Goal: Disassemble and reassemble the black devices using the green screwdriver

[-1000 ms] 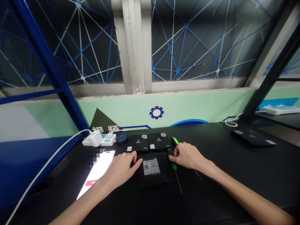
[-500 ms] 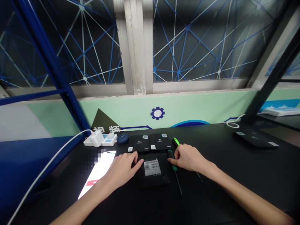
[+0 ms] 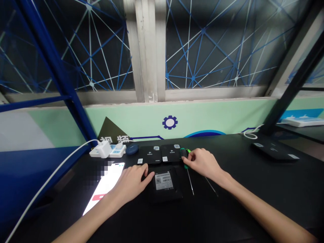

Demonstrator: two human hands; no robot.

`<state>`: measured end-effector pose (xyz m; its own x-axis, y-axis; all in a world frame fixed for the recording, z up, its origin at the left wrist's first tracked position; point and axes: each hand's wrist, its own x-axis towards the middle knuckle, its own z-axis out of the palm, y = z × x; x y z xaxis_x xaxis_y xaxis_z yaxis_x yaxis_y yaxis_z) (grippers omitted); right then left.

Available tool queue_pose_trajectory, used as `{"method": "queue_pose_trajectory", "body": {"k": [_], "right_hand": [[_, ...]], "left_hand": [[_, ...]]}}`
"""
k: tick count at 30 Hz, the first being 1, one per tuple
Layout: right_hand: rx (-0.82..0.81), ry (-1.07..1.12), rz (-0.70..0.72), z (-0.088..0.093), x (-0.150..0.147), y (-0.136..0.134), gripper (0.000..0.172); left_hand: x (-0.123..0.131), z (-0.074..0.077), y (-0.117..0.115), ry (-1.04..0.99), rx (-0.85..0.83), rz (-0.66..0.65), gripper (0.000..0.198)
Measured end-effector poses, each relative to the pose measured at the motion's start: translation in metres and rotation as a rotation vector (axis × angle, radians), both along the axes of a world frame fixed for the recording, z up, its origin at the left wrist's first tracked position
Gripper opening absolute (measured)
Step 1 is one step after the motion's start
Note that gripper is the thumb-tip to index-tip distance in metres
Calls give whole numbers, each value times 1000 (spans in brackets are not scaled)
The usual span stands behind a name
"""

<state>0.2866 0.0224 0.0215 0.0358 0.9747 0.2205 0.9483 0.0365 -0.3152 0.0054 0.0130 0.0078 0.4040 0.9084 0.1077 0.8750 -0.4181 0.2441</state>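
Note:
My right hand (image 3: 202, 163) pinches the dark green handle of a screwdriver (image 3: 183, 154), whose thin shaft runs toward me across the tabletop. A second screwdriver with a neon green handle (image 3: 188, 152) lies under that hand, and its shaft comes out at lower right. My left hand (image 3: 133, 182) rests on the table, fingers open, with its fingertips at the edge of a flat black box (image 3: 164, 185) that has a white barcode label. Two similar black boxes (image 3: 150, 154) (image 3: 172, 152) lie just beyond it.
A lit smartphone (image 3: 106, 187) lies under my left wrist, partly pixelated. Behind it stand a white power strip (image 3: 116, 151) with a plug and cable, and a round dark blue case (image 3: 132, 149). Another black box (image 3: 273, 148) lies at right.
My right hand has moved toward the far edge of the table, carrying the dark green screwdriver with it. My left hand and the labelled box have barely moved.

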Motion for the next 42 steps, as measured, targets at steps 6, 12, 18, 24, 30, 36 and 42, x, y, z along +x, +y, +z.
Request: {"method": "queue_pose_trajectory", "body": {"k": [6,12,18,24,30,36,42], "right_hand": [[46,-49,-12,-7,-4,5,39],[28,-77,-26,-8,-3,5,41],[19,-81,-6,-9,-2,4,43],[21,-95,-9,-7,-2,3,43],[16,-86,-5,-9,2,5,43],[14,-57,3,-11,2,6,39],[49,-13,21,-11,-2,5,37]], "left_hand": [[0,-1,0,-1,4,-5,40],[-1,0,-1,-4,3,-7,41],[0,2,-2,-3,-15,1,41],[-1,1,-2,3,-3,0,41],[-1,0,0,4,-10,1,40],[-1,1,-1,-5,-12,-1,41],[-1,-1,0,-3,-6,2,41]]}}
